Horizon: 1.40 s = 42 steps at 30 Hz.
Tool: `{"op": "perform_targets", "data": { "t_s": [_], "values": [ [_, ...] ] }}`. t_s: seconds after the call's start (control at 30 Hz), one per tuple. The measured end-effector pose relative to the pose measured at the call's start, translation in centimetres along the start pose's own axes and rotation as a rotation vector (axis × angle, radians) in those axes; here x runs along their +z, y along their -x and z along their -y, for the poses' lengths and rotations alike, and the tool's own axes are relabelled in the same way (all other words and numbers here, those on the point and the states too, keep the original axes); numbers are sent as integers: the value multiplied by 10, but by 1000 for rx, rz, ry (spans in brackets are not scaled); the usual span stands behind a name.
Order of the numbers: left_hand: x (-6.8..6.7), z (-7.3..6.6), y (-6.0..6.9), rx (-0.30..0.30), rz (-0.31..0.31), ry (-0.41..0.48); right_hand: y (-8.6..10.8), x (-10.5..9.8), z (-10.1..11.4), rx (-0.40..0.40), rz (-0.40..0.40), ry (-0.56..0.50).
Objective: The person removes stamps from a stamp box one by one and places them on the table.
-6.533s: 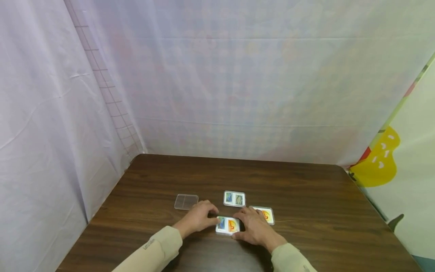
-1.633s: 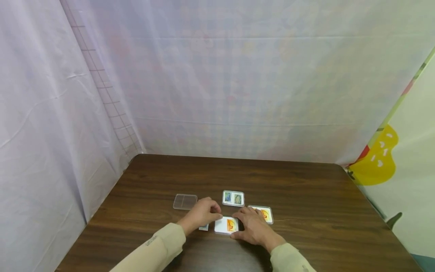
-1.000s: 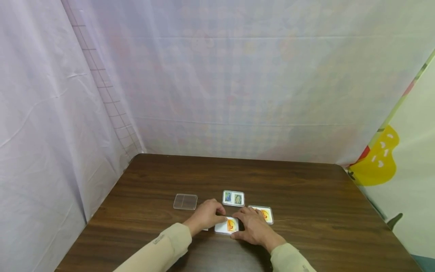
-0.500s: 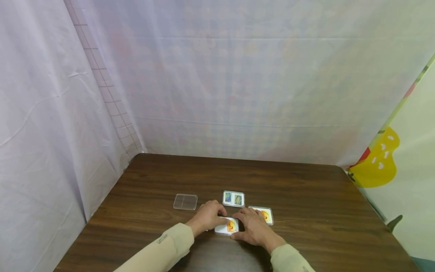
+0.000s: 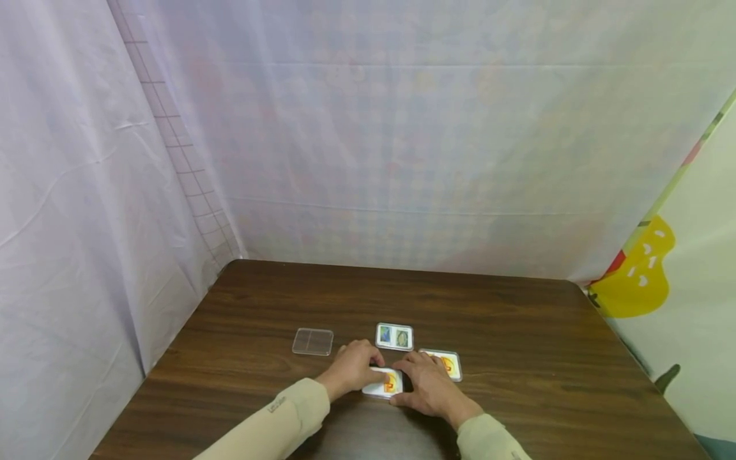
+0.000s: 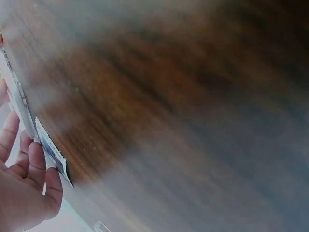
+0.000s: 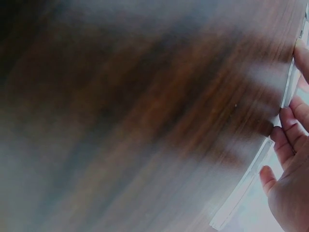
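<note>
In the head view, a stamp case [image 5: 375,389] lies between both hands, its white insert blank on the left and showing an orange-yellow stamp on the right. My left hand [image 5: 352,369] holds the left end, its thumb lying across the insert toward that stamp. Thumb and forefinger of my right hand [image 5: 430,385] grip the right end at the near and far corners. A loose stamp [image 6: 52,149] with toothed edges lies on the table by my left fingers in the left wrist view; the left hand covers it in the head view.
A clear plastic cover [image 5: 313,342] lies at left. Behind the hands is a filled stamp case [image 5: 394,337]. Another case [image 5: 451,363] sits partly under my right fingers. The dark wooden table [image 5: 489,319] meets curtains at the back and left.
The blue stamp seen in the insert's left half earlier is out of it; a stamp then showed left of the case. My left hand has moved right, its thumb farther over the insert.
</note>
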<state>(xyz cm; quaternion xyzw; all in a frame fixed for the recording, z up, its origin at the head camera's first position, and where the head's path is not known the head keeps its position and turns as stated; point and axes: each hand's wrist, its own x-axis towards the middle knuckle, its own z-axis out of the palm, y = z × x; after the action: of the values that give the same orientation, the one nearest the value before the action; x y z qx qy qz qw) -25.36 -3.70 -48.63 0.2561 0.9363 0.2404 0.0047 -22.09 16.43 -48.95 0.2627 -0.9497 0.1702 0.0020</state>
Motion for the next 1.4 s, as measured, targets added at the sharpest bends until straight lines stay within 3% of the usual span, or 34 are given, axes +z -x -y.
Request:
{"op": "perform_targets", "data": {
  "t_s": [1.4],
  "values": [
    [1, 0, -1, 32, -40, 51, 0, -1, 0, 17, 21, -6]
  ]
}}
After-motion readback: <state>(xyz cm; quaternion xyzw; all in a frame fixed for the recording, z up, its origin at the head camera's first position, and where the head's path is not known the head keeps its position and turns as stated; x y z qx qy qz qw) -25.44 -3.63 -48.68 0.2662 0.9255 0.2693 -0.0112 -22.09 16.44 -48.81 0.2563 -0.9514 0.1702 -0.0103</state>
